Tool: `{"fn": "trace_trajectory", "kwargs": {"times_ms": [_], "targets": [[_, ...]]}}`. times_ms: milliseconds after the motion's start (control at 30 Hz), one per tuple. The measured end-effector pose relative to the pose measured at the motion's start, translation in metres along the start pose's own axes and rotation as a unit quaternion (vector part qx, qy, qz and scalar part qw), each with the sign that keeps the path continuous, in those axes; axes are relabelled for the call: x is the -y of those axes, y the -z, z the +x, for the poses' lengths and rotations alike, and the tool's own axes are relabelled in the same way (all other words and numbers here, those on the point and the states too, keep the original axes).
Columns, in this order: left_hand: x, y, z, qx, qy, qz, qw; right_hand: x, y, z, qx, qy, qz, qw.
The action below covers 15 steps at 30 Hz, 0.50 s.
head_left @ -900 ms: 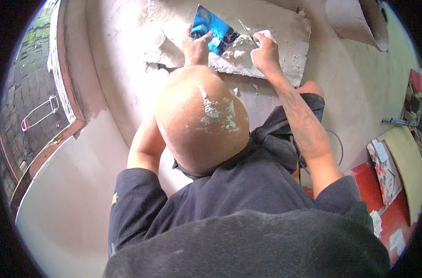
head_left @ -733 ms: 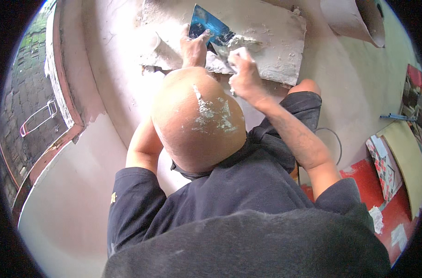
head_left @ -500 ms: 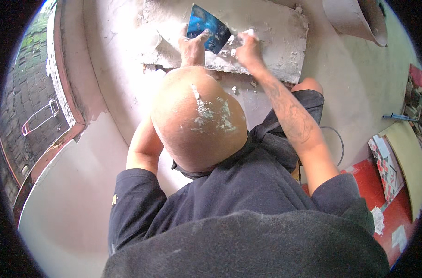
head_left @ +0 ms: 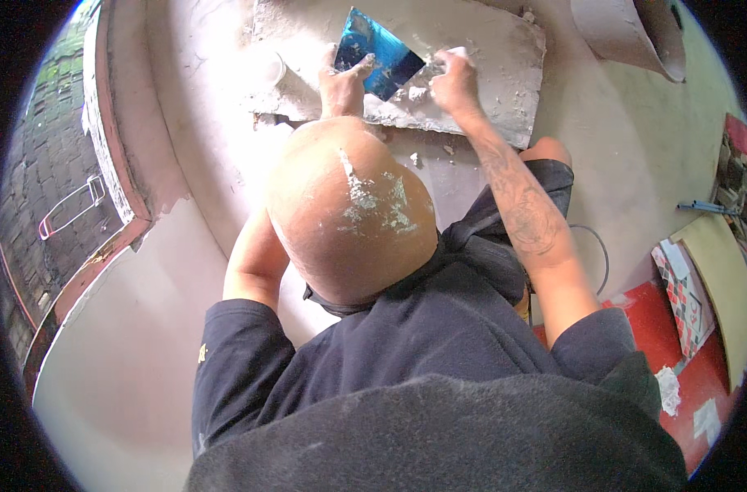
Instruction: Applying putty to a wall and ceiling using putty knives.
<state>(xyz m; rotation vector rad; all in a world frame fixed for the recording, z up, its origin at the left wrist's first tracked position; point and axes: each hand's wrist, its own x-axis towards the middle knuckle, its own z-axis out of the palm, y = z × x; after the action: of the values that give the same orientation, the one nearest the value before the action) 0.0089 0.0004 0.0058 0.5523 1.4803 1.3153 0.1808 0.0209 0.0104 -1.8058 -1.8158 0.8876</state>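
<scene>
A flat, square blue plate [head_left: 379,57] with pale smears is gripped at its left edge by my left hand [head_left: 340,84]. The thumb lies across the plate's face. Just right of its dark right corner, my right hand [head_left: 455,82] is closed around a small tool with a white handle end [head_left: 458,52]; most of the tool is hidden by the fingers. Both hands are over a pale, plaster-covered board [head_left: 496,57]. White plaster lumps [head_left: 417,93] lie on it below the plate's right corner.
A whitish round container [head_left: 270,69] stands left of my left hand, washed out by light. A curled sheet [head_left: 627,37] is at the far right. Plaster crumbs [head_left: 415,160] lie before the board. A cable [head_left: 606,258], tiled box [head_left: 685,299] and red floor [head_left: 648,320] are at right.
The blue plate has shifted a little to the right and its face catches more light. My right hand has also moved slightly right, still closed on the tool.
</scene>
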Motion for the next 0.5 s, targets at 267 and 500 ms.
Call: {"fn": "trace_trajectory", "kwargs": {"times_ms": [267,500], "targets": [[0.007,0.006,0.002,0.044,0.095,-0.084,0.991,0.042,-0.015,-0.062,0.061,0.119,0.104,0.986],[0.007,-0.004,-0.001,0.012,0.048,0.008,0.999,0.002,-0.013,0.009,-0.007,0.017,-0.038,0.999]]}}
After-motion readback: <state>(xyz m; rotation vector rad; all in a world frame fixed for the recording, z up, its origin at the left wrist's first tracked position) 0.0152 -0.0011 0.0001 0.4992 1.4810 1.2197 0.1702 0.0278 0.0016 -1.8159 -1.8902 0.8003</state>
